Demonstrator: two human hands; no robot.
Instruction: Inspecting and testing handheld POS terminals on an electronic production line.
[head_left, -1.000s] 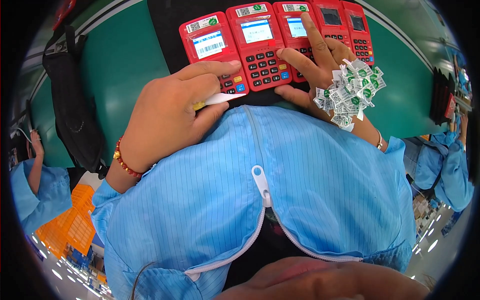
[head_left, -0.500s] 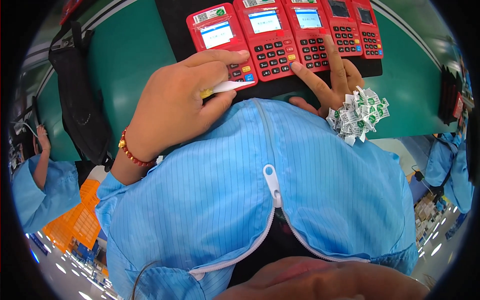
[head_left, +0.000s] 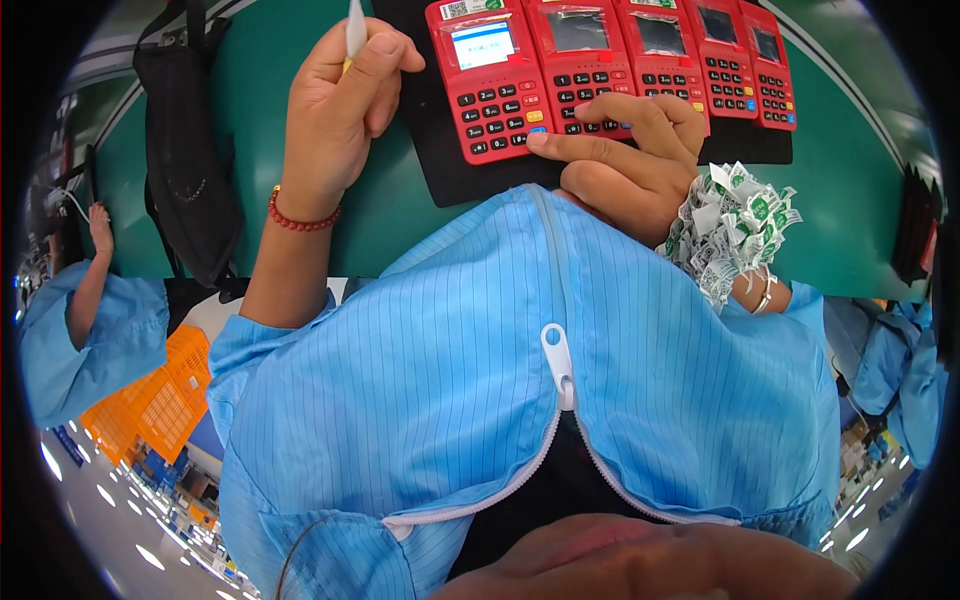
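5 red terminals (head_left: 497, 95), 1 screen (head_left: 483, 45) lit; printed labels (head_left: 735, 225) at right wrist (head_left: 744, 292).

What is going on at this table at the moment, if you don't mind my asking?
A person is handling five red card machines lined up on a black mat. The right hand reaches across the keypads, its index fingertip at the blue key of the leftmost machine; whether it is pressing is unclear. Only that machine's screen is lit. The left hand holds a white pointed tool off to the left. Stickers cluster at the right wrist.
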